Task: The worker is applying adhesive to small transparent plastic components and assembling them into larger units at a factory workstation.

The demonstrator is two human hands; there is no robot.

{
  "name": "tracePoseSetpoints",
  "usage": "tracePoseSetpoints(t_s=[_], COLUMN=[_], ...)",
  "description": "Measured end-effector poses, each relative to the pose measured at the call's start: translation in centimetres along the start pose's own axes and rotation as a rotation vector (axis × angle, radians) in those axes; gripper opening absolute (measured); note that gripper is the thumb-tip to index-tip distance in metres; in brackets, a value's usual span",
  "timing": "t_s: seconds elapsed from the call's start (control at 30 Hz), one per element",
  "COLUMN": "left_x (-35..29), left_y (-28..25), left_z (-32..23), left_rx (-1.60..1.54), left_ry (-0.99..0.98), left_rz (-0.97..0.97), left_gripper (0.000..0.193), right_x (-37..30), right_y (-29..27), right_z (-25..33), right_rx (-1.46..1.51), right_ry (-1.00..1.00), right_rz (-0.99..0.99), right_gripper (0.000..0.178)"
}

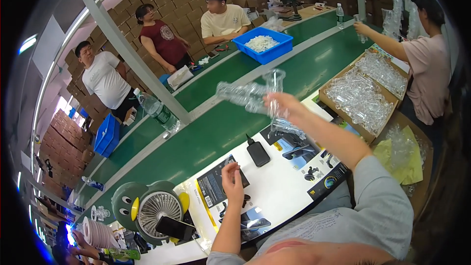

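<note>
My right hand (286, 108) is closed around several clear plastic pieces (243, 95), long and bottle-shaped, held up over the edge of the green conveyor belt. They are see-through and blurred, so I cannot make out their exact kind; one stands upright, others point left. Another clear piece (288, 127) shows just below that hand. My left hand (233, 181) hovers over the white work surface (265, 186), its fingers loosely curled and apart with nothing visible in them. A black power-bank-like box (258, 153) with a short cable lies between my hands.
Open cartons of clear plastic pieces (360, 98) stand at right, near a person in pink (427, 64). A blue bin (265, 51) of white parts sits across the green belt (206, 142). Left are a penguin-shaped fan (154, 211), a phone (175, 228) and a water bottle (158, 112).
</note>
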State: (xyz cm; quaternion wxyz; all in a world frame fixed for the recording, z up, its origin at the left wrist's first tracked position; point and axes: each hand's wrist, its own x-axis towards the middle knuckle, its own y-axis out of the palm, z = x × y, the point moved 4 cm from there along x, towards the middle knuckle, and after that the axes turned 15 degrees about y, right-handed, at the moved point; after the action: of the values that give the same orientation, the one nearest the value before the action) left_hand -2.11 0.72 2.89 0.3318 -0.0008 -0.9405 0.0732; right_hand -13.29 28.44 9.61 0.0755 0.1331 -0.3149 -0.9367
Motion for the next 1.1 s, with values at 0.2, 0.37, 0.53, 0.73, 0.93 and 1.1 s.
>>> tracePoseSetpoints(t_s=[0.2,0.37,0.53,0.73,0.93,1.1], left_x=[0.5,-0.1,0.4,1.8,2.2,2.5], left_y=[-0.1,-0.5,-1.5,-4.7,-7.5,-7.9], left_z=[1.1,2.1,1.9,2.9,2.8,2.4], left_rx=[-0.629,-0.863,-1.008,-1.152,-1.204,-1.116], left_ry=[-0.368,-0.619,-0.674,-0.496,-0.415,-0.363], left_rz=[-0.199,-0.412,-0.384,-0.593,-0.783,-0.849], left_gripper=[0.038,0.055,0.059,0.053,0.054,0.051], right_x=[-6.1,-8.9,-10.0,-10.1,-9.3,-8.6], right_y=[4.5,6.9,8.0,8.8,7.7,6.7], right_z=[-10.8,-12.6,-13.5,-13.6,-12.8,-14.0], right_rx=[-0.274,-0.999,-1.305,-1.235,-1.156,-0.918], right_ry=[-0.058,-0.415,-0.718,-0.709,-0.531,-0.110], right_rz=[0.087,0.063,0.200,0.297,0.197,0.236], right_gripper=[0.053,0.058,0.064,0.063,0.058,0.066])
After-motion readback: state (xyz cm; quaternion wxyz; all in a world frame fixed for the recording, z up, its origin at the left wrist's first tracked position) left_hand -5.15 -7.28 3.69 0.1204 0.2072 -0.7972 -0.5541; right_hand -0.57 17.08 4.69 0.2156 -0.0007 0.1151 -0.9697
